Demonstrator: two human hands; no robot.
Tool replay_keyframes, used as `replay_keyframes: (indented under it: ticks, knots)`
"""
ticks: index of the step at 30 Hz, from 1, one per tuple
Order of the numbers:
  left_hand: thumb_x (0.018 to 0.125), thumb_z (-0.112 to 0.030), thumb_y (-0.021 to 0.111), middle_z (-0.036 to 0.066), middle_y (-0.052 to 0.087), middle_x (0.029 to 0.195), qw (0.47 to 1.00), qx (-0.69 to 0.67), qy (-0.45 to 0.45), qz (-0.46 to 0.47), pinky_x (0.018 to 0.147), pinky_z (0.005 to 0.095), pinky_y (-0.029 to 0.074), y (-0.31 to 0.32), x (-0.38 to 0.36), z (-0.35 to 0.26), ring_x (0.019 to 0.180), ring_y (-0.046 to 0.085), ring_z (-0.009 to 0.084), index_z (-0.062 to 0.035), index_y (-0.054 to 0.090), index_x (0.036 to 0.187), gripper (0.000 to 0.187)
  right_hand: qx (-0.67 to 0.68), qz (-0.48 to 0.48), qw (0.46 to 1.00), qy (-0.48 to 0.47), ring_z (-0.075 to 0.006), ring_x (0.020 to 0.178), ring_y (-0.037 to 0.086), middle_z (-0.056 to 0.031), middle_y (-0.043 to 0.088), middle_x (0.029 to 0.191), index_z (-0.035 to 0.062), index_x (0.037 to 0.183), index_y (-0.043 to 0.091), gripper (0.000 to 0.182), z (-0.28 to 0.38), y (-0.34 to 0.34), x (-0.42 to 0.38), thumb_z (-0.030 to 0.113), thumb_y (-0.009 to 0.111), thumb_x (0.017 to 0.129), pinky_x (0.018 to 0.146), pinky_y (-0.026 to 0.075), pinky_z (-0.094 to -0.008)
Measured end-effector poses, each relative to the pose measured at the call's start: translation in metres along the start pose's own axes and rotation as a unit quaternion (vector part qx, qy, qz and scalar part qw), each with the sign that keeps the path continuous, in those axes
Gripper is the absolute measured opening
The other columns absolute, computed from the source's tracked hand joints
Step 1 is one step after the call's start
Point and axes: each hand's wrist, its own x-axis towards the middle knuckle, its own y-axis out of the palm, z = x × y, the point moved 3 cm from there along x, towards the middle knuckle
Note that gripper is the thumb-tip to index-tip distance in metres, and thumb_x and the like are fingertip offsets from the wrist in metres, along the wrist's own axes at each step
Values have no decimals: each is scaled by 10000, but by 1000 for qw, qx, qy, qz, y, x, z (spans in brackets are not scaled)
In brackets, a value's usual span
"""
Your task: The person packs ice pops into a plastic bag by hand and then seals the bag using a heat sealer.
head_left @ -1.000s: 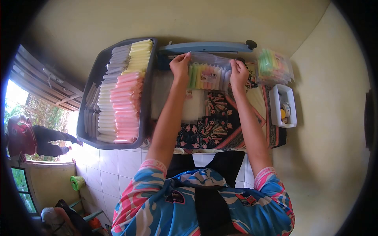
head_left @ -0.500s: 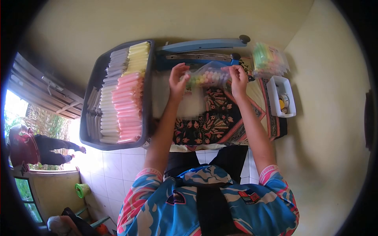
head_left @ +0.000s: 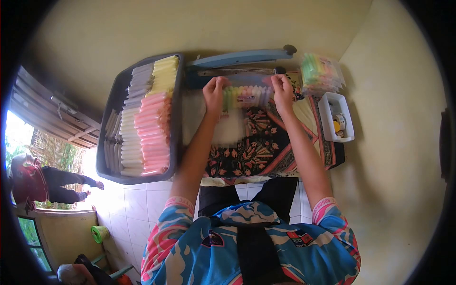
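A clear plastic bag [head_left: 247, 97] holds a row of pastel sticks, green through yellow and pink to lilac. My left hand [head_left: 214, 93] pinches its upper left corner, fingers closed. At the upper right corner my right hand [head_left: 282, 92] grips the same bag. Stretched between the two hands, the bag is just in front of a blue lever-arm sealer [head_left: 237, 59]. Below and left of it lies a blurred stack of clear plastic sheets or bags [head_left: 209, 126], which I cannot make out exactly.
A dark tub [head_left: 102, 147] on the left holds wrapped sticks in grey, yellow, white and pink. Filled bags [head_left: 320, 71] are piled at the back right, above a white bin [head_left: 327, 118] with tape rolls. Patterned cloth [head_left: 237, 159] covers the table. Another person [head_left: 33, 178] is by the doorway.
The bag has turned from showing the stick ends to showing the sticks lengthwise, pulled flatter between my hands. My left hand's fingers, spread before, have closed on its corner.
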Motion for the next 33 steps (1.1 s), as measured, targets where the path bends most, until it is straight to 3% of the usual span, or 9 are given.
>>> replay_keyframes:
  ticks: [5, 9, 12, 17, 20, 24, 30, 33]
  knots:
    - [977, -229, 530, 63, 660, 738, 1000, 0, 16, -9, 659, 251, 471, 3, 25, 26, 668, 608, 117, 27, 638, 837, 312, 69, 25, 997, -9, -138, 815, 649, -99, 688, 900, 21, 925, 547, 154, -13, 2, 16, 161, 506, 975, 690, 467, -240]
    - [976, -219, 528, 64, 668, 783, 1000, -24, 6, 13, 688, 257, 475, 0, 28, 33, 722, 612, 120, 23, 653, 885, 287, 176, 48, 983, 10, -172, 806, 669, -121, 688, 910, 11, 930, 537, 162, 2, 5, 12, 158, 493, 980, 705, 484, -260]
    - [956, -167, 554, 57, 674, 855, 999, -35, 4, 39, 731, 256, 472, -5, 25, 35, 796, 614, 120, 19, 656, 954, 213, 88, 44, 995, -12, -179, 799, 669, -129, 687, 905, 11, 926, 534, 171, -2, 4, 14, 166, 490, 982, 709, 489, -271]
    - [869, -116, 670, 66, 682, 966, 992, -91, -14, 91, 776, 251, 471, 1, 16, 14, 856, 612, 109, 19, 657, 1000, 189, 151, 44, 987, -7, -144, 788, 656, -100, 688, 852, 20, 933, 546, 147, 5, 6, 12, 153, 500, 975, 686, 471, -250]
    - [863, -116, 680, 49, 680, 948, 986, -65, -83, 132, 770, 235, 458, -12, 21, 33, 850, 599, 92, 17, 661, 1006, 196, 150, 52, 987, -10, -151, 789, 655, -105, 686, 867, 23, 939, 548, 144, 5, 5, 11, 155, 503, 975, 688, 472, -261]
    - [875, -124, 671, 11, 668, 903, 984, -80, -81, 140, 742, 217, 436, -15, 23, 35, 823, 573, 68, 5, 671, 986, 170, 239, 73, 968, 19, -159, 866, 638, -113, 676, 933, 24, 964, 556, 166, 1, 4, 8, 189, 537, 964, 754, 469, -274]
    - [894, -134, 650, -10, 657, 882, 984, -108, -64, 125, 728, 209, 426, -16, 20, 42, 798, 560, 62, 5, 670, 953, 153, 265, 119, 955, 54, -147, 1024, 562, -87, 642, 1071, 10, 1154, 561, 336, -11, -1, -3, 222, 639, 905, 902, 414, -273]
    - [907, -127, 629, 4, 662, 901, 984, -118, -55, 124, 751, 221, 439, -14, 19, 44, 811, 569, 69, 14, 661, 962, 155, 226, 153, 962, 4, -156, 1000, 591, -113, 640, 1112, -3, 1262, 491, 438, -11, 2, -7, 214, 628, 908, 857, 442, -274]
